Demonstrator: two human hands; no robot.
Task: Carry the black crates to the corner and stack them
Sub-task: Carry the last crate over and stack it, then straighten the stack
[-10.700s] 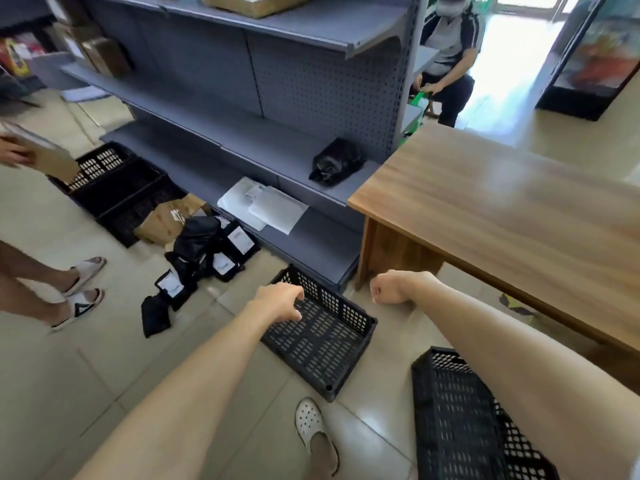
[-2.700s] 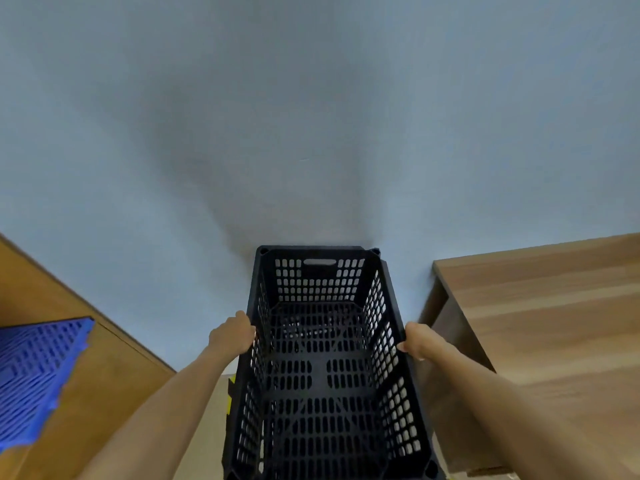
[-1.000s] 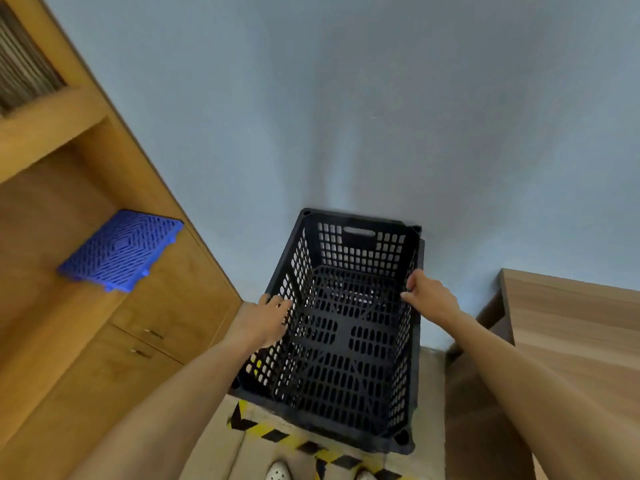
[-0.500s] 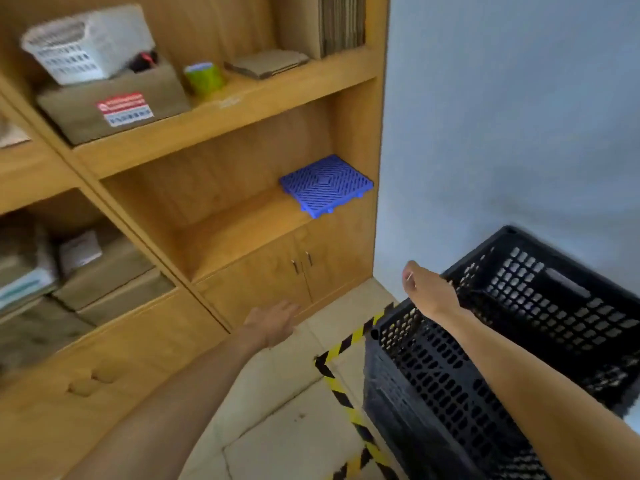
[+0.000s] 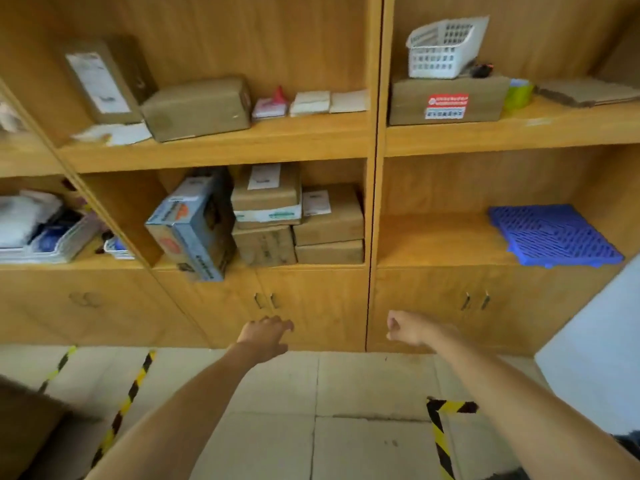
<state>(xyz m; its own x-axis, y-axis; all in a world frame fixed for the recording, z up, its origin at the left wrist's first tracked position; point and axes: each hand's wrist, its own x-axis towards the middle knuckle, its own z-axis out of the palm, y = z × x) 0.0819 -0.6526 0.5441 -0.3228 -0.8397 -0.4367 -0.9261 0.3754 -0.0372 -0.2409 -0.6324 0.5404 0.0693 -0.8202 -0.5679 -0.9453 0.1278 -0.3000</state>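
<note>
Both of my hands are out in front of a wooden shelf unit and hold nothing. My left hand (image 5: 266, 336) hangs with relaxed, slightly spread fingers near the cabinet doors. My right hand (image 5: 407, 329) is curled into a loose fist. Of the black crate (image 5: 628, 441) only a dark sliver shows, at the lower right edge behind my right forearm. The rest of it is out of view.
The wooden shelf unit (image 5: 374, 140) fills the view ahead, loaded with cardboard boxes (image 5: 197, 107), a white basket (image 5: 443, 50) and a blue grid tile (image 5: 554, 235). Yellow-black floor tape (image 5: 440, 438) marks the tiles. A pale blue wall (image 5: 599, 358) stands at right.
My view has swung left, away from the corner, so the crate has slipped out of sight at the right. My right hand has left its rim and curled up.
</note>
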